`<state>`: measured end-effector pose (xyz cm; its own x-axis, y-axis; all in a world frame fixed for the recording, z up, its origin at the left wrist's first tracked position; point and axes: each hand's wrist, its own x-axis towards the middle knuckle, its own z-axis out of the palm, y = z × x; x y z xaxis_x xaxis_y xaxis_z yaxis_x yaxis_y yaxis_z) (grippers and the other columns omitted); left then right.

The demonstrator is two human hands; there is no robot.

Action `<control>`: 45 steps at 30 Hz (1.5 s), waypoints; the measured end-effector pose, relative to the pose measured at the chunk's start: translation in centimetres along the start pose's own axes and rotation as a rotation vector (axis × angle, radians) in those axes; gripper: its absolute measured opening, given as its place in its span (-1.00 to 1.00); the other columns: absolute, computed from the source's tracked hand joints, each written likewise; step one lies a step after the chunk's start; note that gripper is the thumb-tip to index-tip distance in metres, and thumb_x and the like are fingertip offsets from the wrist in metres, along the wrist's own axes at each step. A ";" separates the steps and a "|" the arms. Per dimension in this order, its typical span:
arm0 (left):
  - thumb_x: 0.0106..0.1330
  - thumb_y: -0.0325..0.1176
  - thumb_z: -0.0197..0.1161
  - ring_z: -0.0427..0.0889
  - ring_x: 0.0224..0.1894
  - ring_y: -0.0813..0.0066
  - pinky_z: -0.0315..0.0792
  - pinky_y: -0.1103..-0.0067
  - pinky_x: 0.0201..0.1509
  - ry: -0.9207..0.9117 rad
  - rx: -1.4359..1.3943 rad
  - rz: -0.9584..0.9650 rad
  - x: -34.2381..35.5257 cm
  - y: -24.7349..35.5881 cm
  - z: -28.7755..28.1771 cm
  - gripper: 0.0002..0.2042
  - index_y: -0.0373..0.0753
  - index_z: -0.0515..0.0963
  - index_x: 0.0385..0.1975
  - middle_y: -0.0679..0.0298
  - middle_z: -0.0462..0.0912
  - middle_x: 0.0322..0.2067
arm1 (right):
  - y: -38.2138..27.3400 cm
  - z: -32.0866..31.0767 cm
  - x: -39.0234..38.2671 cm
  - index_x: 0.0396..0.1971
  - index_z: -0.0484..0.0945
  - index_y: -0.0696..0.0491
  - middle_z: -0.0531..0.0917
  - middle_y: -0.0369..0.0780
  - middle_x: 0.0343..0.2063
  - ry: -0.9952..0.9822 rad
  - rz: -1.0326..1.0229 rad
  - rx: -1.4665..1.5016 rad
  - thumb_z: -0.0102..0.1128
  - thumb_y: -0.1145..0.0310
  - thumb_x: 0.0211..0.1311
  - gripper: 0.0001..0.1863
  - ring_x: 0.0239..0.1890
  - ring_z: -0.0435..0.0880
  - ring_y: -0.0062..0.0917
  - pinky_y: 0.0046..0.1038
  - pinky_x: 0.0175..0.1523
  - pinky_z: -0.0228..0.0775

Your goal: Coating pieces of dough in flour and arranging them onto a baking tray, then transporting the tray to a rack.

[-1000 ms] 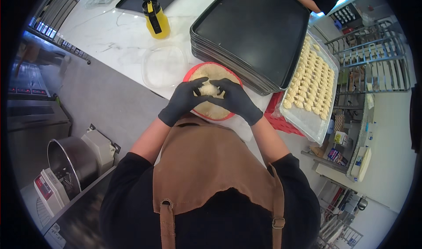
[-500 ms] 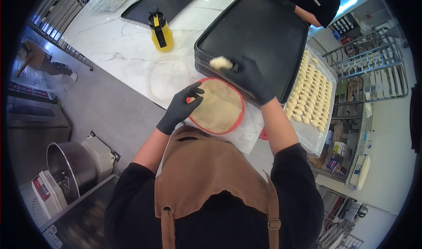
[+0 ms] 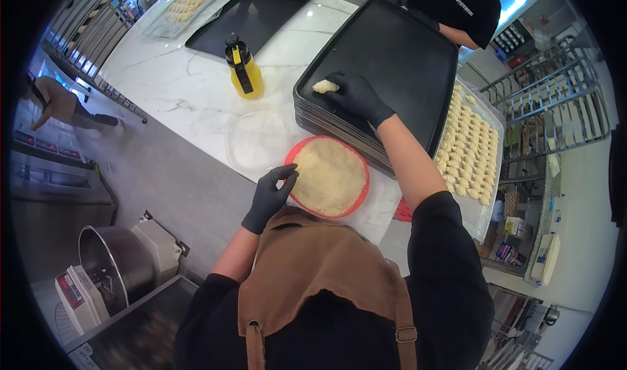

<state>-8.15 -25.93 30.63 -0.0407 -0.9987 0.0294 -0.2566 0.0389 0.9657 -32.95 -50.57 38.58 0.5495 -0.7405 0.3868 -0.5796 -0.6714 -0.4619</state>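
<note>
The brown apron [image 3: 320, 252] is nearest, and beyond it the black-gloved left hand [image 3: 271, 192] reaches to the near left side of a red bowl [image 3: 360, 201]. Its thumb and fingers are slightly parted, with nothing visible between them; the fingertips are over the rim, and whether they touch it cannot be told. Pale, fine crumbs [image 3: 330, 177] fill the bowl, which sits near the edge of the marble table [image 3: 166, 76].

Farther out, the black-gloved right hand [image 3: 349, 94] is over the near left part of the top tray in a stack of dark baking trays [image 3: 392, 56]. At its fingertips is a small, pale shaped dough piece [image 3: 324, 86], its long axis running roughly left to right. One end points left, away from the hand; the other meets the bent fingers. Whether they grip it or merely touch it is not clear.

A clear plastic container [image 3: 257, 141] lies left of the bowl. Right of the stack, rows of shaped dough [image 3: 467, 148] cover much of a lined tray [image 3: 467, 212]. Beyond the container stands a yellow bottle [image 3: 247, 76] with a black top, then a flat dark tray [image 3: 245, 17]. At the far right, a co-worker in black [image 3: 450, 1] stands behind the stack.
</note>
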 end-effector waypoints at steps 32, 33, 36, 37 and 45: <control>0.54 -0.46 0.15 0.68 -0.05 0.47 0.52 0.53 0.10 -0.004 -0.139 0.004 2.1 -0.5 1.8 -0.75 -0.38 0.61 0.12 0.17 0.75 -0.09 | -9.6 -1.3 -6.6 -0.47 0.60 0.07 0.66 -0.06 -0.45 0.417 0.004 0.139 0.32 0.22 0.25 -0.76 -0.31 0.63 -0.04 -0.14 -0.14 0.46; 0.54 -0.46 0.15 0.68 -0.05 0.47 0.52 0.53 0.10 -0.020 -0.142 0.005 2.6 -0.2 2.0 -0.75 -0.38 0.61 0.12 0.17 0.75 -0.09 | -11.0 0.1 -9.2 -0.71 0.45 0.06 0.57 -0.11 -0.62 0.533 -0.103 -0.175 0.30 0.24 0.19 -0.65 -0.46 0.60 -0.16 -0.16 -0.28 0.42; 0.57 -0.46 0.12 0.66 -0.08 0.50 0.51 0.55 0.08 0.017 -0.150 0.022 3.0 0.2 2.6 -0.74 -0.39 0.59 0.14 0.18 0.74 -0.12 | -11.8 4.7 -17.4 -0.54 0.66 0.02 0.63 -0.19 -0.51 0.154 -0.083 -0.184 0.25 0.30 0.07 -0.87 -0.30 0.66 -0.29 -0.18 -0.15 0.49; 0.56 -0.46 0.12 0.65 -0.07 0.51 0.51 0.55 0.08 0.028 -0.152 0.017 3.0 0.2 2.8 -0.74 -0.39 0.59 0.13 0.19 0.73 -0.11 | -11.7 4.1 -19.8 -0.44 0.68 0.02 0.66 -0.17 -0.42 0.305 -0.055 -0.007 0.25 0.35 0.10 -0.91 -0.23 0.66 -0.26 -0.17 -0.12 0.49; 0.49 -0.54 0.15 0.66 -0.02 0.49 0.51 0.54 0.14 0.022 -0.045 0.109 3.1 0.7 4.7 -0.77 -0.35 0.61 0.07 0.19 0.72 -0.03 | -1.7 -10.1 -38.0 -0.08 0.67 0.09 0.65 -0.07 -0.30 0.370 0.717 -0.393 0.32 0.35 0.26 -0.74 -0.16 0.62 -0.12 -0.17 -0.05 0.48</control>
<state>-13.03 -28.86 30.17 -0.0446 -0.9892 0.1399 -0.2081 0.1462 0.9671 -58.96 -21.61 32.72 -0.2133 -0.9025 0.3742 -0.9105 0.0447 -0.4111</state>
